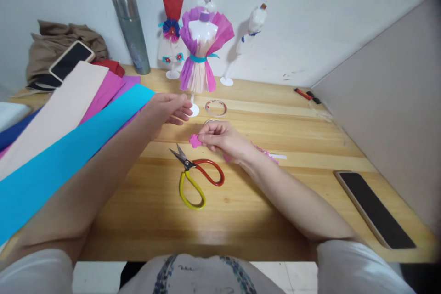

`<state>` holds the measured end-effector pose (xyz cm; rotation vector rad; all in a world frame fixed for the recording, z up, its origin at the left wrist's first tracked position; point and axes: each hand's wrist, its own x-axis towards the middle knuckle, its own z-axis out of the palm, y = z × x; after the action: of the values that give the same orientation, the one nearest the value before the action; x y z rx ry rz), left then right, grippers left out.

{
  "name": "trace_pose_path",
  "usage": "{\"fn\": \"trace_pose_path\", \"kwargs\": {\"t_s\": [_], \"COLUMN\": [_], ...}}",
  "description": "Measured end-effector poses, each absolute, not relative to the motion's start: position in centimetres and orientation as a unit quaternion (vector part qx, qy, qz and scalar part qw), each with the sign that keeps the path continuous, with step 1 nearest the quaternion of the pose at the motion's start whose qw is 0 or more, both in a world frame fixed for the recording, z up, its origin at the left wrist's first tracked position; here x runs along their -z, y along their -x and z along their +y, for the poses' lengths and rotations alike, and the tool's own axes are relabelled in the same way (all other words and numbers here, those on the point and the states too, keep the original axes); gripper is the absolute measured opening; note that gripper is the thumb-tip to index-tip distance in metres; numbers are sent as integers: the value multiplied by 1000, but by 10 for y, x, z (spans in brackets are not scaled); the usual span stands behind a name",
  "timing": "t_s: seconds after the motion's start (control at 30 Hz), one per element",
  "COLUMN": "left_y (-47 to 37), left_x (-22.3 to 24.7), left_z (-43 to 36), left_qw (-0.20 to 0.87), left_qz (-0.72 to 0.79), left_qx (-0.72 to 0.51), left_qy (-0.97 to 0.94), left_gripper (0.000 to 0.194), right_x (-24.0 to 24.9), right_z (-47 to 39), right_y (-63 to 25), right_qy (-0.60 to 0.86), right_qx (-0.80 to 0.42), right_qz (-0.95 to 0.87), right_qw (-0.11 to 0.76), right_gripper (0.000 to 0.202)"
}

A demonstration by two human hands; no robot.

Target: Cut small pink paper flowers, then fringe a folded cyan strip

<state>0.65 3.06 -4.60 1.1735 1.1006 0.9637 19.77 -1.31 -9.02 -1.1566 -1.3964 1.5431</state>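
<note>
My right hand point(222, 140) pinches a small pink flower-shaped paper piece point(195, 141) between thumb and fingertips, above the wooden table point(241, 211). My left hand point(172, 106) is open, its fingers loosely apart and nothing in them, near the white base of the small dress form point(203, 32) in pink, purple and cream paper. Scissors point(187, 164) with one red and one yellow handle lie with their blades apart just below the flower. Pink scraps point(267, 152) lie partly behind my right wrist.
Blue point(76, 142), cream and pink paper strips lie at the left under my left forearm. A tape roll point(216, 108), more dress forms point(172, 23) and a flask point(132, 32) stand or lie farther back. A phone point(375, 209) is at the right, another point(71, 61) back left.
</note>
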Motion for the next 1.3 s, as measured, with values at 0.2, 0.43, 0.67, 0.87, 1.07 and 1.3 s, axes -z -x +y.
{"fn": "trace_pose_path", "kwargs": {"t_s": [0.2, 0.43, 0.67, 0.87, 1.07, 1.3], "left_y": [0, -2, 4, 2, -3, 35], "left_x": [34, 33, 33, 27, 45, 44], "left_z": [27, 25, 33, 31, 25, 52], "left_qw": [587, 567, 577, 464, 99, 31], "left_qz": [460, 471, 475, 532, 545, 646], "left_qx": [-429, -455, -404, -351, -107, -40], "left_qy": [-509, -500, -528, -615, -826, -762], "left_gripper": [22, 15, 8, 28, 29, 26], "right_x": [89, 112, 108, 92, 84, 80], "right_z": [24, 44, 45, 34, -6, -63], "right_y": [-161, -146, -152, -170, -188, -198], "right_qy": [487, 530, 533, 539, 523, 454], "right_qx": [-396, -304, -296, -283, -354, -361], "right_qz": [-763, -780, -778, -773, -755, -804], "right_qw": [155, 138, 152, 181, 177, 132], "right_gripper": [15, 17, 22, 23, 36, 17]}}
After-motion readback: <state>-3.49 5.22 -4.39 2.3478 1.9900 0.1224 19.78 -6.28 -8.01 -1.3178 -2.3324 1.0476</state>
